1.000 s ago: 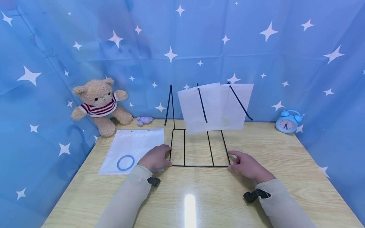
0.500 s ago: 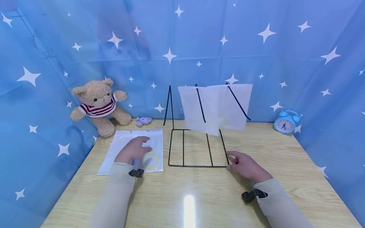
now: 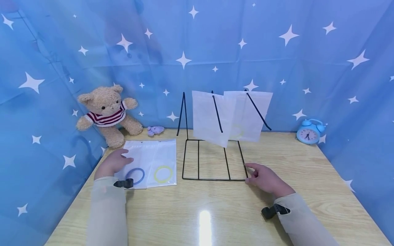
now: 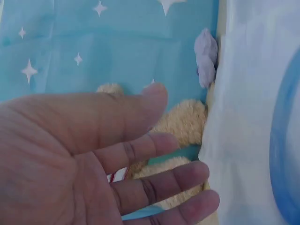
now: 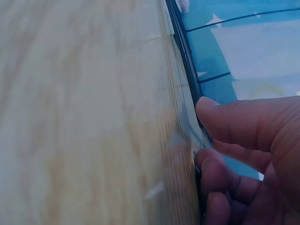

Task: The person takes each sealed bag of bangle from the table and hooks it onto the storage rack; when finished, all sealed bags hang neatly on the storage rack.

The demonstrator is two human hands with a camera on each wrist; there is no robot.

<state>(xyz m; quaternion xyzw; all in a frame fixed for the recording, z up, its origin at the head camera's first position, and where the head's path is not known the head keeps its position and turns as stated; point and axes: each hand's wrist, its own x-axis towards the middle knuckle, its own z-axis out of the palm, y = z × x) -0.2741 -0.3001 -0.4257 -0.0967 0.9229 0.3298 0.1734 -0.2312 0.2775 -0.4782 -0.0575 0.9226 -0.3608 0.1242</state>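
Observation:
My left hand [image 3: 113,163] hovers at the left edge of two white translucent bags lying flat on the table. Its thumb and fingers are extended and hold nothing. A blue ring [image 3: 135,175] shows on the left bag [image 3: 136,153], a yellow ring [image 3: 163,174] on the right bag [image 3: 166,153]. My right hand [image 3: 267,177] holds the front right corner of a black wire rack [image 3: 212,179], thumb and curled fingers at its wire. One bag [image 3: 209,116] hangs from the rack's middle prong, another bag [image 3: 250,116] from the right prong. Nothing hangs on the left prong [image 3: 181,112].
A teddy bear [image 3: 107,109] in a striped shirt sits at the back left, beside a small purple toy [image 3: 155,130]. At the back right stands a blue alarm clock [image 3: 309,131]. A blue starred curtain [image 3: 215,34] walls in the wooden table [image 3: 234,212].
My left hand has left the rack's left side and moved left across the flat bags, uncovering the yellow ring. The hanging bags have swung slightly. My right hand stays at the rack's corner.

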